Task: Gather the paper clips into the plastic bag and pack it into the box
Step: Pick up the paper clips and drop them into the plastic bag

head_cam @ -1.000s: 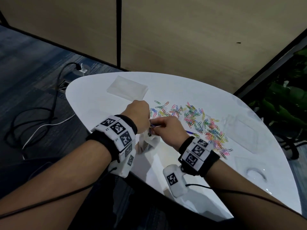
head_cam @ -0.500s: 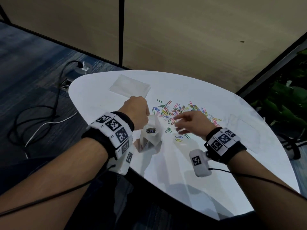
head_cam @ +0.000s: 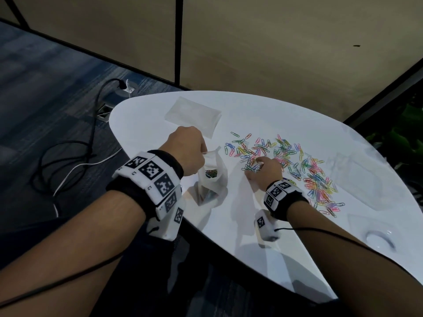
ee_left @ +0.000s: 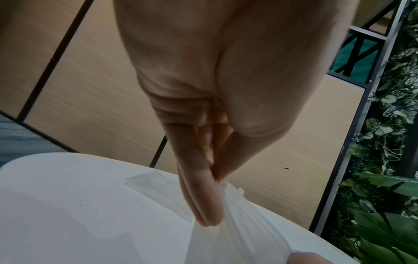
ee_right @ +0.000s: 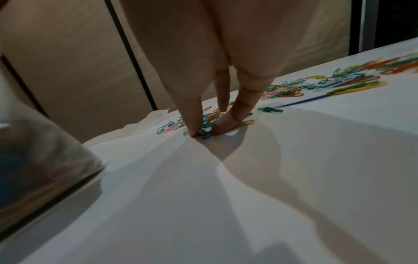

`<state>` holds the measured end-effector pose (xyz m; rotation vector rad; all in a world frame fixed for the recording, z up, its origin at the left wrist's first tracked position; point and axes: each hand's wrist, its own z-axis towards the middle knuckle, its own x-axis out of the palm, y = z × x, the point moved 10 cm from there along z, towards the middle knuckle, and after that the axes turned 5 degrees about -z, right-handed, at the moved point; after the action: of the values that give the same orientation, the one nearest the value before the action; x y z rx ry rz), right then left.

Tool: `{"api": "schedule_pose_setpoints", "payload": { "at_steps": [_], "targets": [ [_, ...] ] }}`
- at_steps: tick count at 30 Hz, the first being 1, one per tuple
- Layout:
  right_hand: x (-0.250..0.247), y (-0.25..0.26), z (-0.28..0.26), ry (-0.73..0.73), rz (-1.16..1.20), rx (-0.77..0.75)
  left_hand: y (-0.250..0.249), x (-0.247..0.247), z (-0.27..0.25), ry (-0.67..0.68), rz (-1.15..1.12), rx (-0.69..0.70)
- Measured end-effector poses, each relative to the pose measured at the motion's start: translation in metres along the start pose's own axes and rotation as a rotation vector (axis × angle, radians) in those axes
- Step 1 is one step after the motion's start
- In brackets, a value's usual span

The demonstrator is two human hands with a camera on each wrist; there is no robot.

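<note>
Paper clips: thin bent wire, bright mixed colours, scattered across glossy white table; few more visible inside bag. Plastic bag, thin crinkly translucent film, stands upright left of pile, mouth open. My left hand pinches its top edge (thumb against fingers). My right hand, half second ago hovering spread above clips, now down, fingertips closing on small cluster at pile's near edge.
</note>
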<state>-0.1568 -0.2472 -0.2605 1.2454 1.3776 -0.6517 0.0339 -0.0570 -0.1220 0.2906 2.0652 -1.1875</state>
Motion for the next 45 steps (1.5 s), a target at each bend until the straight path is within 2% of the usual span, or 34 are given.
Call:
{"api": "schedule_pose_setpoints", "payload": {
  "at_steps": [3,7,11,17,21,25,28,30,32,34,38,39,41,43,44,45],
  "targets": [
    [-0.007,0.001,0.007,-0.043,0.005,0.017,0.000,0.000,0.000,0.007,0.003,0.010],
    [0.001,0.019,0.008,0.011,-0.175,-0.081,0.000,0.000,0.000,0.019,0.003,0.019],
    [-0.009,0.026,0.014,-0.117,-0.295,-0.150,-0.004,0.000,-0.002,0.023,0.019,0.029],
    [-0.018,0.013,0.012,-0.067,-0.412,-0.159,-0.009,0.003,-0.003,0.041,0.029,0.025],
    [-0.042,-0.021,0.016,-0.044,-0.131,-0.036,-0.014,0.005,-0.004,0.048,0.036,0.033],
    [-0.059,-0.046,0.006,0.030,0.484,0.095,-0.018,0.008,-0.003,0.058,0.034,0.049],
    [-0.074,-0.018,-0.013,0.129,0.910,0.042,-0.024,0.009,-0.003,0.046,0.046,0.058],
    [-0.083,0.018,-0.034,0.242,1.047,-0.070,-0.027,0.012,-0.002,0.057,0.060,0.059],
    [-0.088,0.052,-0.058,0.332,1.040,-0.191,-0.031,0.017,0.000,0.071,0.084,0.065],
    [-0.084,0.078,-0.080,0.375,0.915,-0.291,-0.036,0.021,0.000,0.066,0.094,0.070],
    [-0.076,0.115,-0.107,0.251,0.370,-0.582,-0.044,0.026,-0.001,0.048,0.086,0.090],
    [-0.074,0.119,-0.110,0.234,0.301,-0.627,-0.045,0.026,-0.001,0.046,0.082,0.096],
    [-0.076,0.116,-0.104,0.251,0.348,-0.605,-0.043,0.026,-0.001,0.049,0.075,0.094],
    [-0.078,0.091,-0.082,0.273,0.497,-0.464,-0.039,0.024,0.000,0.052,0.075,0.086],
    [-0.079,0.071,-0.066,0.235,0.497,-0.388,-0.038,0.022,0.000,0.054,0.074,0.084],
    [-0.079,0.045,-0.047,0.183,0.402,-0.314,-0.038,0.021,0.000,0.056,0.073,0.081]
  ]
}}
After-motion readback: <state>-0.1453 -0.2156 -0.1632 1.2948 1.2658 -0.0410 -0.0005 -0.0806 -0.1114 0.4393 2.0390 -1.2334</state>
